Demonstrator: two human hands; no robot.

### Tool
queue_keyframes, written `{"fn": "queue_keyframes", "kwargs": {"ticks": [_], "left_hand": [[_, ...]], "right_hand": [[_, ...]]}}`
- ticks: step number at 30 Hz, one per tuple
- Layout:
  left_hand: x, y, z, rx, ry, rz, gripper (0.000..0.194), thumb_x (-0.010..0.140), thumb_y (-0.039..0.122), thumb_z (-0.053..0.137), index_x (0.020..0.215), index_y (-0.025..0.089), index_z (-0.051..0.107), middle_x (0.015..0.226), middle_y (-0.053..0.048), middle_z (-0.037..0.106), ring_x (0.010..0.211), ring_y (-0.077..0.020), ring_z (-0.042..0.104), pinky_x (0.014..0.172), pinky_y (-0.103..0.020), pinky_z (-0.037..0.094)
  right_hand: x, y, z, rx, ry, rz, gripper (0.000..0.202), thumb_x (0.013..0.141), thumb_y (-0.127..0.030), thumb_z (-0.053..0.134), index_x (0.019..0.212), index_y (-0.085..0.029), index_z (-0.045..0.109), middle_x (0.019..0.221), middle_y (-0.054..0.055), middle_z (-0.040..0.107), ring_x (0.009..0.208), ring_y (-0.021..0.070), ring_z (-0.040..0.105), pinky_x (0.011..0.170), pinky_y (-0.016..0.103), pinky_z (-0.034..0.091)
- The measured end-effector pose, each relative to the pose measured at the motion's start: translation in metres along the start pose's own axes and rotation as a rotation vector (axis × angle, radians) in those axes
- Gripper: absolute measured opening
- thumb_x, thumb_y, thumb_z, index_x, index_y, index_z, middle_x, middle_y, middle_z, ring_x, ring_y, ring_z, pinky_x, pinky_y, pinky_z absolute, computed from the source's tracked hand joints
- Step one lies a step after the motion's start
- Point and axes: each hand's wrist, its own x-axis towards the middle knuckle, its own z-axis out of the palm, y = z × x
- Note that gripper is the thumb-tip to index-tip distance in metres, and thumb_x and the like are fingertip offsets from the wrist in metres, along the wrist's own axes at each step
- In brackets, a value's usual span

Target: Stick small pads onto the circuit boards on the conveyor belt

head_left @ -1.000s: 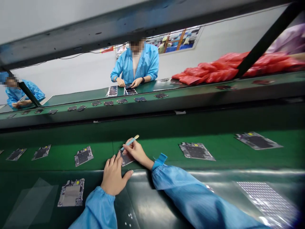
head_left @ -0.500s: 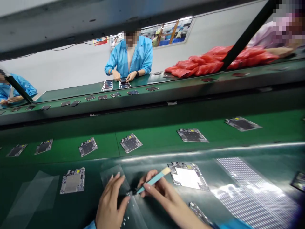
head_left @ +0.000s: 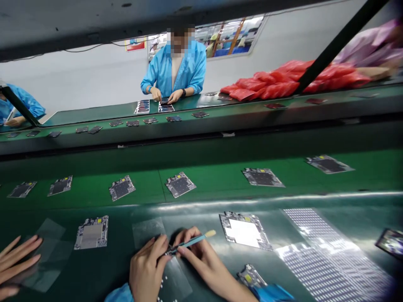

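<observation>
My right hand (head_left: 201, 256) grips a slim teal tool (head_left: 195, 240) with a cream-coloured end; its dark end points at my left fingers. My left hand (head_left: 149, 266) is closed, its thumb and fingers pinched by a small dark piece at that end, too small to name. Both hands are over a clear plastic sheet (head_left: 181, 281), and a few white dots show near my left thumb. To the right lies a circuit board (head_left: 244, 233) with a bright white area. Another circuit board (head_left: 92, 235), with a grey pad, lies to the left. A third board (head_left: 252, 274) is partly hidden by my right sleeve.
Dotted sticker sheets (head_left: 330, 260) lie at right. Someone else's hand (head_left: 19, 264) is beside clear sheets (head_left: 52, 268) at far left. Several boards rest along the green belt (head_left: 214, 188). Across it, a person in blue (head_left: 176, 71) works near red bags (head_left: 267, 84).
My left fingers have curled from spread to pinched by the tool's dark end. The tool has tipped flatter and shifted left. Another person's hand has come in at far left.
</observation>
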Motion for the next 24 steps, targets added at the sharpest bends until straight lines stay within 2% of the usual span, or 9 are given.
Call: {"fn": "queue_keyframes", "kwargs": {"ticks": [8, 11, 14, 17, 19, 22, 24], "left_hand": [[0.002, 0.002, -0.003, -0.030, -0.028, -0.014, 0.033, 0.099, 0.038, 0.034, 0.126, 0.026, 0.048, 0.099, 0.000, 0.074, 0.096, -0.0182, 0.069, 0.081, -0.029, 0.059], [-0.001, 0.000, 0.001, -0.038, -0.043, -0.031, 0.032, 0.098, 0.034, 0.041, 0.128, 0.027, 0.048, 0.098, 0.001, 0.075, 0.097, -0.0183, 0.069, 0.084, -0.030, 0.058], [-0.004, -0.001, 0.006, -0.021, -0.021, -0.017, 0.035, 0.093, 0.029, 0.050, 0.128, 0.028, 0.049, 0.104, 0.000, 0.073, 0.099, -0.0191, 0.068, 0.084, -0.030, 0.059], [-0.002, -0.002, 0.002, 0.019, 0.037, -0.015, 0.038, 0.088, 0.025, 0.056, 0.126, 0.026, 0.051, 0.119, -0.004, 0.067, 0.109, -0.0219, 0.063, 0.090, -0.033, 0.057], [0.003, -0.007, -0.006, 0.059, 0.096, -0.063, 0.039, 0.088, 0.024, 0.054, 0.127, 0.024, 0.048, 0.125, -0.007, 0.062, 0.118, -0.0244, 0.057, 0.098, -0.039, 0.051], [0.015, -0.023, -0.023, 0.192, 0.173, -0.197, 0.041, 0.092, 0.031, 0.048, 0.131, 0.018, 0.042, 0.135, -0.014, 0.051, 0.127, -0.0294, 0.047, 0.101, -0.049, 0.046], [0.027, -0.037, -0.029, 0.292, 0.166, -0.254, 0.045, 0.093, 0.035, 0.046, 0.132, 0.013, 0.039, 0.139, -0.018, 0.045, 0.130, -0.0323, 0.042, 0.100, -0.052, 0.045]], "right_hand": [[0.001, 0.003, 0.001, 0.053, 0.013, 0.020, 0.025, 0.085, -0.043, 0.064, 0.080, -0.024, 0.048, 0.078, -0.001, 0.056, 0.062, 0.0136, 0.058, 0.062, 0.028, 0.048], [0.003, -0.001, -0.003, 0.085, 0.063, 0.063, 0.031, 0.080, -0.046, 0.069, 0.078, -0.024, 0.047, 0.072, -0.002, 0.058, 0.058, 0.0132, 0.058, 0.058, 0.027, 0.049], [0.017, -0.015, -0.011, 0.106, 0.128, 0.131, 0.037, 0.072, -0.048, 0.075, 0.075, -0.023, 0.047, 0.069, -0.002, 0.060, 0.058, 0.0142, 0.061, 0.057, 0.027, 0.051], [0.054, -0.034, -0.013, 0.098, 0.162, 0.136, 0.042, 0.066, -0.049, 0.079, 0.076, -0.023, 0.048, 0.071, -0.001, 0.062, 0.065, 0.0175, 0.066, 0.062, 0.029, 0.055], [0.090, -0.038, -0.005, 0.088, 0.157, 0.101, 0.047, 0.061, -0.051, 0.081, 0.079, -0.024, 0.048, 0.072, -0.001, 0.064, 0.065, 0.0190, 0.068, 0.065, 0.031, 0.057], [0.145, -0.023, 0.019, 0.082, 0.124, 0.066, 0.056, 0.051, -0.055, 0.082, 0.080, -0.025, 0.045, 0.066, -0.005, 0.063, 0.059, 0.0188, 0.068, 0.065, 0.035, 0.058], [0.174, -0.004, 0.036, 0.077, 0.100, 0.066, 0.058, 0.048, -0.059, 0.081, 0.078, -0.025, 0.043, 0.059, -0.007, 0.061, 0.053, 0.0188, 0.067, 0.061, 0.035, 0.059]]}}
